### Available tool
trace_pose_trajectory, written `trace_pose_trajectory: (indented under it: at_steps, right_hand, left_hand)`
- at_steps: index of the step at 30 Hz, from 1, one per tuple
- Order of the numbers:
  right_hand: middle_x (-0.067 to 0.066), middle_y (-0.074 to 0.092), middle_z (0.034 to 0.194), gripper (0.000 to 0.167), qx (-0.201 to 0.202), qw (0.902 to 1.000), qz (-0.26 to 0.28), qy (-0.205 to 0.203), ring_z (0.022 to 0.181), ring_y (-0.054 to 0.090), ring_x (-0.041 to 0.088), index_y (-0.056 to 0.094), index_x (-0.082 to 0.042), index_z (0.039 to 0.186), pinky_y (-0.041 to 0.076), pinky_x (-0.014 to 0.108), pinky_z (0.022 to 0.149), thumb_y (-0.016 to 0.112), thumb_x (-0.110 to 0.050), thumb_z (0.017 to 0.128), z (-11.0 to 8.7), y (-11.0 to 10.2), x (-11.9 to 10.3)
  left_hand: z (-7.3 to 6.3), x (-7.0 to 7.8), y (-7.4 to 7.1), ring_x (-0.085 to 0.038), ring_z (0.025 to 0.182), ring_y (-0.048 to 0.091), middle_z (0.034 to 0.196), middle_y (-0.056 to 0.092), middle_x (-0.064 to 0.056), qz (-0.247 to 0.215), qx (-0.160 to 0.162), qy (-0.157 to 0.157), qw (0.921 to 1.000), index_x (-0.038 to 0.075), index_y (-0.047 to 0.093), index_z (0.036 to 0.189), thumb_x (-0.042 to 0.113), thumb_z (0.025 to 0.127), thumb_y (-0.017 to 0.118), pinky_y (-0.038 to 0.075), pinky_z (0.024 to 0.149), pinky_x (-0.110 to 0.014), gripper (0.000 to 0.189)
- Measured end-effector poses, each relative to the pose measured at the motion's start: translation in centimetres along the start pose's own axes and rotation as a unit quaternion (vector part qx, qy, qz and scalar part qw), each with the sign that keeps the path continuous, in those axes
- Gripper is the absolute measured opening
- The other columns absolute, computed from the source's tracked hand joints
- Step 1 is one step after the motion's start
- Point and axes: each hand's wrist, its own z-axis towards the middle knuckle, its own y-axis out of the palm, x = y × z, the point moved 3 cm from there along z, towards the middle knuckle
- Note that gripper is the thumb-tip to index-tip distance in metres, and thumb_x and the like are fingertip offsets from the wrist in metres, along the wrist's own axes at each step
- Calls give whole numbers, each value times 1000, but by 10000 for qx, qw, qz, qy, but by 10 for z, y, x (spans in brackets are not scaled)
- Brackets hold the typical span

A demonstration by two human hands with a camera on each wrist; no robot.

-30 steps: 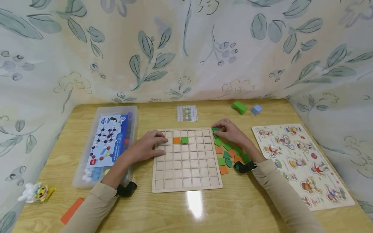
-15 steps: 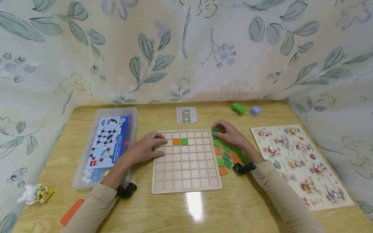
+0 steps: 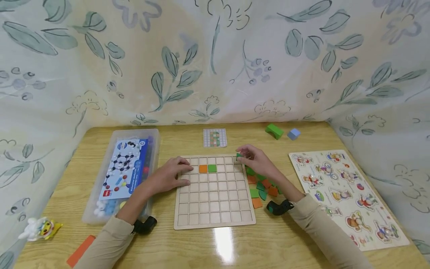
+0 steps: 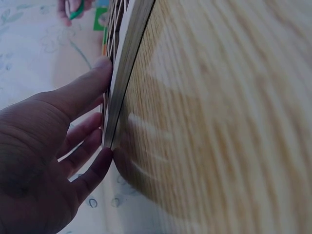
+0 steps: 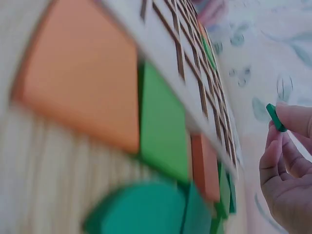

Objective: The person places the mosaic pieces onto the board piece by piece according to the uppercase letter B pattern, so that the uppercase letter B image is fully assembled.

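My left hand (image 3: 169,175) rests at the left edge of a wooden grid board (image 3: 215,207), its fingertips and thumb touching the rim. In the left wrist view the fingers (image 4: 90,87) lie fairly straight along that edge. An orange square tile (image 3: 203,169) and a bright green square tile (image 3: 212,168) sit side by side in cells of the board's second row. Over the board's upper right corner, my right hand (image 3: 256,162) pinches a dark green tile (image 5: 276,117) between thumb and fingers. Much of that tile is covered by the fingers.
Loose orange and green tiles (image 3: 257,203) lie along the board's right side. A small pattern card (image 3: 215,138) is behind the board. A plastic molecule-kit box (image 3: 122,175) stands left, a picture puzzle board (image 3: 346,198) right. Green (image 3: 274,131) and blue blocks (image 3: 293,134) stand at the back.
My right hand has lifted the dark green tile from beside the board and moved it left over the upper right corner. The left hand stays at the board's edge.
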Motion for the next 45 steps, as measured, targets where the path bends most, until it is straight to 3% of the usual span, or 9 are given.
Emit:
trace_pose_trajectory:
  at_steps: [6,17,25,31,45]
  right_hand:
    - [12,62,105,31,-496,9986,148,-87,93,58,24,61,-3,124,50,31,76,59,-19,97,3,18,-13]
    - [16,63,106,27,-708,9974,19,112,93,58,26,65,-3,120,48,30,76,62,-14,95,6,31,-18]
    - [8,65,99,24,-888,9956,-311,7,87,56,17,69,-10,115,48,27,75,66,-16,93,13,44,-14]
    - [7,64,97,24,-851,9954,-435,-38,82,53,14,67,-8,115,45,23,69,66,-15,92,15,51,-14]
    - [9,63,94,17,-625,9964,-527,-212,81,55,14,61,-6,105,47,22,73,67,-14,91,16,57,-12]
  left_hand:
    - [0,0,0,-28,119,50,130,55,-8,23,3,8,10000,11,64,127,32,88,72,46,98,-47,45]
    - [0,0,3,-27,120,50,130,55,-7,35,-14,-15,10000,12,64,128,33,88,71,46,98,-47,46]
    - [0,1,2,-26,118,50,129,55,-8,33,34,28,10000,11,64,127,31,88,72,46,97,-46,44]
    - [1,1,3,-27,119,50,130,55,-8,65,-27,-9,10000,11,64,128,31,88,71,45,99,-46,45]
    - [0,1,0,-26,119,50,129,55,-7,69,16,17,10000,11,64,128,32,87,72,45,98,-46,47]
